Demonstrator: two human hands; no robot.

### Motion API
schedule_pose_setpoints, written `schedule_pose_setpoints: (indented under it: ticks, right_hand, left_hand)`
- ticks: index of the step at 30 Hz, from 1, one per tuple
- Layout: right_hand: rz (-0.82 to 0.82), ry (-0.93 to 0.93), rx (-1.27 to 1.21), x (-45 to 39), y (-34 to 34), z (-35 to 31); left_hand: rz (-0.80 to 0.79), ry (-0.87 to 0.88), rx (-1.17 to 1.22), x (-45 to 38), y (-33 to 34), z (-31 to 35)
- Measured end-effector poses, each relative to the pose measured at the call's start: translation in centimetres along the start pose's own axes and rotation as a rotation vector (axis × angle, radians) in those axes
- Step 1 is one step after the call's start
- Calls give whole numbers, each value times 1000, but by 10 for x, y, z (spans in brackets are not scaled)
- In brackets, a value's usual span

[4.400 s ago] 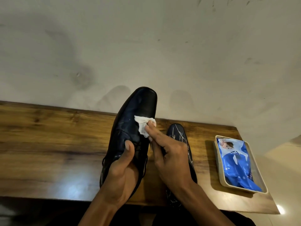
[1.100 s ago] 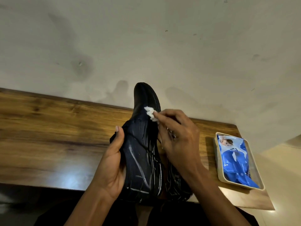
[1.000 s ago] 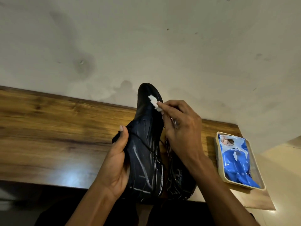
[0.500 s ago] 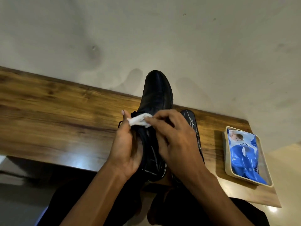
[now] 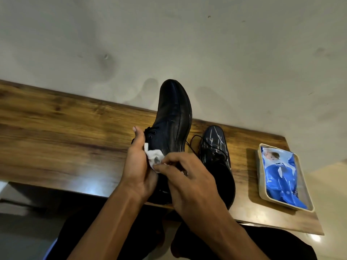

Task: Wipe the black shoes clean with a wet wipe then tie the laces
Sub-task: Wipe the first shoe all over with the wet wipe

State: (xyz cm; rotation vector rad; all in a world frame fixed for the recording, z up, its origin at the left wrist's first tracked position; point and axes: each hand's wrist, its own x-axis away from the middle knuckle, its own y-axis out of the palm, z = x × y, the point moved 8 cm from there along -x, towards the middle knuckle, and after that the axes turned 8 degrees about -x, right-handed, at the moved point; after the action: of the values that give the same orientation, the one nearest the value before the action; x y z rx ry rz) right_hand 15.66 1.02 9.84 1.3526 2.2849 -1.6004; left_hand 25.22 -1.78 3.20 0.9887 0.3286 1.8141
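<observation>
The left hand (image 5: pixel 138 169) grips the raised black shoe (image 5: pixel 171 124) at its heel end, thumb up along the lacing, so the toe points to twelve o'clock over the wooden table (image 5: pixel 62 132). The right hand (image 5: pixel 189 182) pinches a crumpled wet wipe (image 5: pixel 155 159) between thumb and fingertips and holds it against the shoe's side near the eyelets, right beside the left palm. The wipe shows a grey smudge, so it looks soiled there. To do this stroke well, I would turn the wipe to a clean face, press with flat fingertips rather than the tips alone, and draw long passes from the heel toward the toe, with the left hand turning the shoe so each side comes up in turn. The lacing needs lighter dabs, lest the wipe snag. The second shoe (image 5: pixel 216 156) lies on the table at three o'clock from the held one, streaked with pale marks and its lace (image 5: pixel 193 143) loose, so it probably wants wiping too. Further to three o'clock a blue wipes pack (image 5: pixel 281 177) sits in a cream tray (image 5: pixel 260 177) for a fresh sheet.
</observation>
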Motion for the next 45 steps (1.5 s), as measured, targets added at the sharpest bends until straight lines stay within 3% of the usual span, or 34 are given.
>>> schedule_pose_setpoints:
  ticks: [12, 24, 33, 45]
  right_hand:
    - [251, 96, 46, -49, -33, 79]
    - [137, 56, -106, -5, -21, 44]
    - [355, 95, 20, -54, -50, 87]
    - [-67, 302, -187, -8, -1, 77]
  left_hand:
    - [-122, -30, 122, -3, 12, -11]
    - [-110, -53, 137, -9, -6, -4]
    - [-97, -75, 140, -8, 2, -14]
    - [57, -60, 115, -26, -25, -19]
